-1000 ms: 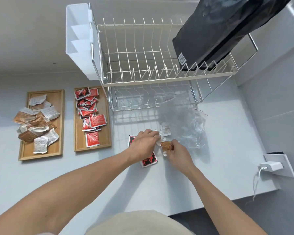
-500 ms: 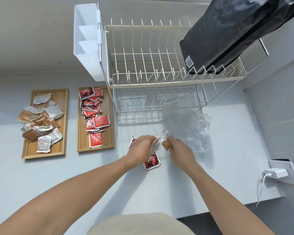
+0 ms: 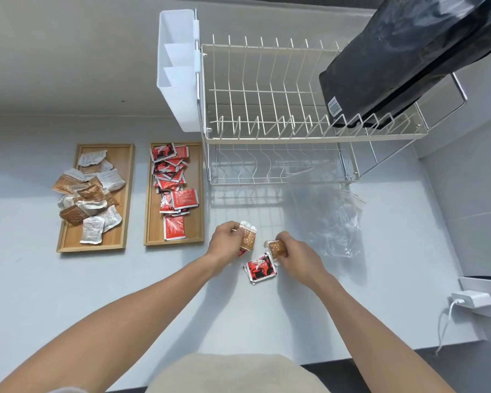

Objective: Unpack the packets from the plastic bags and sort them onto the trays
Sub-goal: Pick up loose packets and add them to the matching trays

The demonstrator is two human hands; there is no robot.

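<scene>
My left hand [image 3: 226,241] grips a brown and white packet [image 3: 247,239] above the white counter. My right hand [image 3: 296,255] grips another brown packet [image 3: 276,247], a short gap to the right. Red and black packets [image 3: 260,269] lie on the counter between and just below the hands. A crumpled clear plastic bag [image 3: 333,219] lies right of my right hand. The left wooden tray [image 3: 68,236] carries brown and white packets [image 3: 90,194]. The wooden tray [image 3: 194,194] beside it carries red packets [image 3: 172,185].
A two-tier wire dish rack [image 3: 281,131] stands behind the hands, with a white cutlery holder [image 3: 179,75] on its left end and a big black bag [image 3: 403,58] leaning on its top right. A white charger and cable [image 3: 471,299] sit at a wall socket, far right.
Both hands lifted off the red packets and drew apart. My left hand now holds a brown and white packet, and my right hand still holds its brown one. The view shifted left.
</scene>
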